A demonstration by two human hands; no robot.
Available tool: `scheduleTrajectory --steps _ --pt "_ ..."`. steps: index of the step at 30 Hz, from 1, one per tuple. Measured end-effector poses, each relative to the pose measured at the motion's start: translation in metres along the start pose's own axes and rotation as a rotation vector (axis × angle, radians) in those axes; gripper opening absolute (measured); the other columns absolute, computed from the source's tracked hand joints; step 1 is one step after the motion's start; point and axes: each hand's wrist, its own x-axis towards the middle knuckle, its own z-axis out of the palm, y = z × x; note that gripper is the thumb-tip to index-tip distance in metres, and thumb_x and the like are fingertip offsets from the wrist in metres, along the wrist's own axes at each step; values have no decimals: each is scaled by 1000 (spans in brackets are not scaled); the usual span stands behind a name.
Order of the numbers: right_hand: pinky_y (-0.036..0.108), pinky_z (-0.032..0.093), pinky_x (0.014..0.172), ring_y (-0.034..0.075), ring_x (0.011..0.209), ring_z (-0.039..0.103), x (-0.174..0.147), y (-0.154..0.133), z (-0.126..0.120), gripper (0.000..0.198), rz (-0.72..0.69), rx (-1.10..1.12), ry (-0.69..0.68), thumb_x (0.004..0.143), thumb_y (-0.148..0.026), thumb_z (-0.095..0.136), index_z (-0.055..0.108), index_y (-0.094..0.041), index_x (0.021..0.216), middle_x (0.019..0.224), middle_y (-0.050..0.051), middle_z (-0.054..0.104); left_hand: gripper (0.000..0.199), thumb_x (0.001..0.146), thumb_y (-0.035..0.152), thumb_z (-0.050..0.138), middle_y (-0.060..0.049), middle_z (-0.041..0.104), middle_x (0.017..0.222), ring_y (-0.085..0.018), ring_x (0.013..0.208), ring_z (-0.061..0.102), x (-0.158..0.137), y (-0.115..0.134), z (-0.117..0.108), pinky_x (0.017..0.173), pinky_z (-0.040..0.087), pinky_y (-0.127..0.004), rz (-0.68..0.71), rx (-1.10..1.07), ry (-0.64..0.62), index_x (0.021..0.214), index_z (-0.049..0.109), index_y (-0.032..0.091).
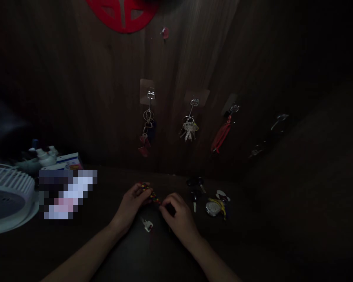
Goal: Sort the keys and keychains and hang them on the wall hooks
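Observation:
In the dim head view, my left hand [132,203] is closed on a multicoloured, beaded-looking strap [153,196] just above the dark tabletop. My right hand [179,213] pinches at the strap's right end, thumb and forefinger together; whatever else sits between those fingertips is too dark to make out. Below the strap, between my wrists, lies a key with a pale head [148,225] and a thin red cord. To the right of my right hand rest black-headed keys [194,200] and a silvery round fob [213,208] with a yellow cord.
On the dark wooden panel hang a key bunch with tags [145,137], another key bunch [190,129] and a red cord loop [221,137], each on a hook. A fainter hook [279,119] is farther right. At left stand a white slatted basket [14,184] and white bottles [45,157].

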Motion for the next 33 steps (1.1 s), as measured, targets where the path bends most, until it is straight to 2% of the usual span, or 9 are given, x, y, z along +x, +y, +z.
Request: scheduleTrajectory --steps 5,11,14,20,28,31,33 --pt "22 38 60 12 66 52 -1 -2 -2 9 62 44 -95 82 -18 53 54 -20 74 72 -2 54 43 75 37 67 -7 69 102 -22 100 62 -3 4 0 85 49 -33 12 4 -57 114 60 20" --pt "22 36 61 12 67 53 -4 -3 -1 13 25 -17 -221 85 -18 47 52 -19 73 72 -1 55 53 74 33 69 -9 68 113 -23 105 62 -4 6 0 91 47 -34 14 -37 -71 123 53 20" --pt "23 35 62 13 68 53 -5 -6 -1 14 -8 -82 -280 85 -16 45 52 -20 74 73 -1 56 62 74 30 69 -8 69 108 -22 102 64 -5 7 2 90 47 -33 29 -31 -59 130 45 21" --pt "23 36 63 13 69 53 -4 -11 -3 16 -32 -154 -298 83 -12 44 52 -20 71 73 -1 56 72 73 26 69 -5 71 97 -23 97 66 -7 9 2 90 47 -37 69 2 -42 137 35 23" --pt "24 35 63 14 70 53 -7 -13 -2 16 -60 -205 -337 81 -9 44 51 -20 70 73 0 56 73 74 26 67 -3 70 94 -21 93 67 -6 10 -1 88 47 -34 104 43 -46 138 32 23" --pt "23 36 64 14 71 54 -7 -13 -1 16 -55 -199 -352 80 -9 45 52 -20 71 74 0 57 73 72 27 67 0 70 86 -18 86 67 -6 12 1 83 48 -31 123 68 -20 137 34 23" --pt "23 36 63 13 69 54 -8 -13 0 15 -34 -179 -354 80 -9 46 52 -20 71 74 -1 58 71 69 27 70 3 67 76 -17 81 66 -5 12 1 79 47 -27 151 110 15 133 41 23"
